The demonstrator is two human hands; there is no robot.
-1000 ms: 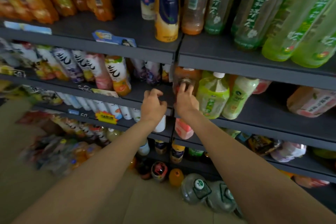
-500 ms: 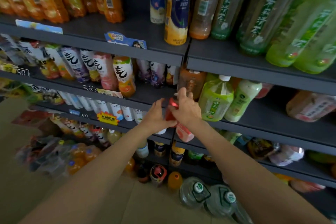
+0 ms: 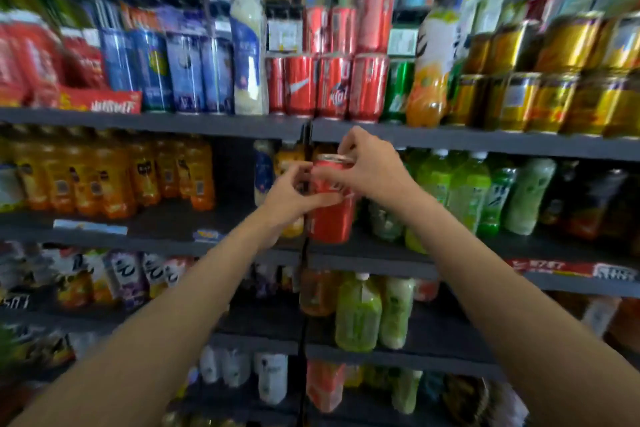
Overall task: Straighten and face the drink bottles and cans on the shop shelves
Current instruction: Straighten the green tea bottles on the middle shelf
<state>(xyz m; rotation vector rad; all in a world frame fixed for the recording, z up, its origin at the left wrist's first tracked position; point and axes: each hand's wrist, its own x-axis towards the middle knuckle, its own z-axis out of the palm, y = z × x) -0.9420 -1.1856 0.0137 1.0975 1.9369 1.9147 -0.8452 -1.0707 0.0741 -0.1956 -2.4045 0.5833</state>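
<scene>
Task midway: left hand (image 3: 291,196) and right hand (image 3: 369,170) clasp red aluminium can (image 3: 330,218), unshelved; red can row (image 3: 327,85) at 12 o'clock faced.

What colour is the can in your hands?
Red, with a silver top: the can, seen in the head view.

Dim, soft shop light, heavy blur toward the edges

Light seems to come from above and behind the viewer: the upper shelves (image 3: 152,121) read brighter, the lower ones sink into shadow. Motion blur smears labels everywhere, worst at the left and right margins. Wide-angle distortion bows the shelf lines. The gold cans (image 3: 554,97) carry faint glare.
</scene>
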